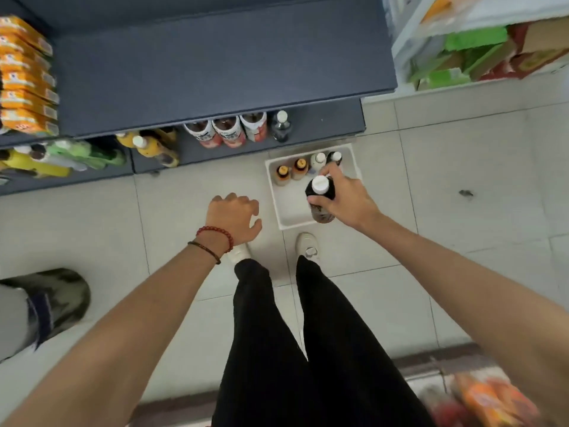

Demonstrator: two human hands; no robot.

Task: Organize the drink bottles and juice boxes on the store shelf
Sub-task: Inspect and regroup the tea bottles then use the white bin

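Juice boxes [26, 78]: orange, in row at far left of upper shelf [215, 66]. Lower shelf [326, 123]: yellow and green bottles [55, 157] at left, red-labelled bottles [229, 131] in row at middle, white-capped bottle [280, 126] just beside them. Left hand [234, 215] over floor [462, 180], fingers loosely curled, holding nothing. White bin [289, 208] on floor, four small bottles [300, 169] upright at far end. Right hand [346, 197] above bin, fingers gripping dark bottle [322, 214] near white cap.

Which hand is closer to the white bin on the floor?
Right. The right hand holds a dark bottle over the bin; the left hand is left of it.
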